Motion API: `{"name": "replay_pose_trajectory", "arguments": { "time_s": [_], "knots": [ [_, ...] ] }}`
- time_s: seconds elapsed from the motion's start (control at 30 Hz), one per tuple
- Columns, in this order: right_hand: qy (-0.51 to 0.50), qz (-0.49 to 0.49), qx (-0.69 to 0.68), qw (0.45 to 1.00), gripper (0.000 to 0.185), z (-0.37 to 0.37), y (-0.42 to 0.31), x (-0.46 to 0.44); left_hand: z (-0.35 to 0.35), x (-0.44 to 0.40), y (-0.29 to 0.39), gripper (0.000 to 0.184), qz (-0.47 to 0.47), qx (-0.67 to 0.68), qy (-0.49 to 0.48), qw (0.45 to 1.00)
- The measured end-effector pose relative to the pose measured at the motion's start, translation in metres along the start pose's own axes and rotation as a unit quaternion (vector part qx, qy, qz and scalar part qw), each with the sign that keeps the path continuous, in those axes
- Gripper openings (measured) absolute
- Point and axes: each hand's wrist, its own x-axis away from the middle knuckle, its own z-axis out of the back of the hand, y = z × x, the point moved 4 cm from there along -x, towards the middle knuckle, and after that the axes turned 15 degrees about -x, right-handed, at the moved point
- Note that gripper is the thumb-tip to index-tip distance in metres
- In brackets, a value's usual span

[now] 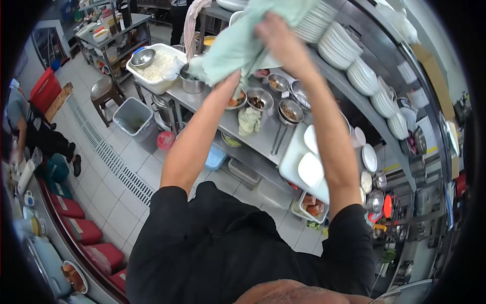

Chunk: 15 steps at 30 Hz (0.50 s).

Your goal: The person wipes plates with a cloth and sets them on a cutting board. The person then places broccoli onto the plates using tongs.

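Observation:
A pale green cloth point(238, 43) is spread in the air over the steel counter point(190, 101), smeared by motion. My left hand point(233, 83) is closed on its lower edge, the fingers partly covered by the fabric. Higher up, my right hand point(276, 38) is on the cloth with its fingers bent into it, blurred. Below the hands stand several metal bowls of food, among them a bowl of dark pieces point(259, 100) and a bowl of brown bits point(290, 111). A crumpled light cloth point(249, 121) lies beside them at the counter's front edge.
Stacked white plates point(339, 45) line the shelf on the right. White dishes point(310, 169) rest on a cutting board point(298, 154) near tongs point(278, 139). A white tub point(161, 83) with a metal bowl, a grey bin point(134, 119) and a stool point(105, 93) stand left. Another person point(38, 126) is at far left.

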Motion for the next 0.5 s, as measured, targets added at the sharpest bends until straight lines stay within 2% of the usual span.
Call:
{"name": "replay_pose_trajectory", "arguments": {
  "time_s": [0.03,0.07,0.1,0.17,0.2,0.23,0.27,0.3,0.33,0.4,0.43,0.5],
  "knots": [
    [0.058,0.026,0.064,0.996,0.044,-0.026,0.005,0.028,-0.008,0.012,-0.013,0.044,-0.086,-0.105,0.039,0.990],
    [0.117,0.049,0.129,0.984,0.043,-0.044,0.013,0.061,-0.003,0.041,0.043,0.045,-0.039,-0.024,0.044,0.998],
    [0.092,0.004,0.055,0.994,0.042,-0.042,-0.001,0.082,-0.007,0.051,0.039,0.035,-0.099,0.031,0.047,0.993],
    [0.022,-0.052,-0.068,0.996,0.041,-0.031,-0.041,0.129,0.009,0.068,0.040,0.030,-0.121,-0.014,-0.042,0.992],
    [-0.054,-0.053,0.015,0.997,0.042,-0.029,-0.057,0.155,0.013,0.084,0.040,0.027,-0.123,-0.052,-0.050,0.990],
    [-0.074,-0.056,0.123,0.988,0.042,-0.024,-0.067,0.180,0.016,0.101,0.039,0.025,-0.125,-0.090,-0.058,0.986],
    [-0.098,-0.057,0.232,0.966,0.042,-0.018,-0.073,0.202,0.020,0.125,0.059,0.027,-0.040,-0.067,-0.072,0.994],
    [-0.084,-0.091,0.244,0.962,0.047,-0.006,-0.076,0.219,0.021,0.149,0.079,0.030,0.047,-0.044,-0.086,0.994],
    [-0.029,-0.085,0.252,0.963,0.048,0.004,-0.084,0.228,0.009,0.169,0.099,0.037,0.122,0.159,-0.080,0.976],
    [0.086,-0.067,0.276,0.955,0.050,0.021,-0.100,0.232,-0.008,0.192,0.100,0.037,0.107,0.097,-0.084,0.986],
    [-0.029,-0.147,0.277,0.949,0.052,0.010,-0.097,0.231,-0.013,0.194,0.109,0.037,0.094,0.074,-0.107,0.987],
    [-0.075,-0.095,0.140,0.983,0.051,0.011,-0.119,0.260,-0.016,0.198,0.126,0.037,0.072,0.027,-0.147,0.986]
  ]
}}
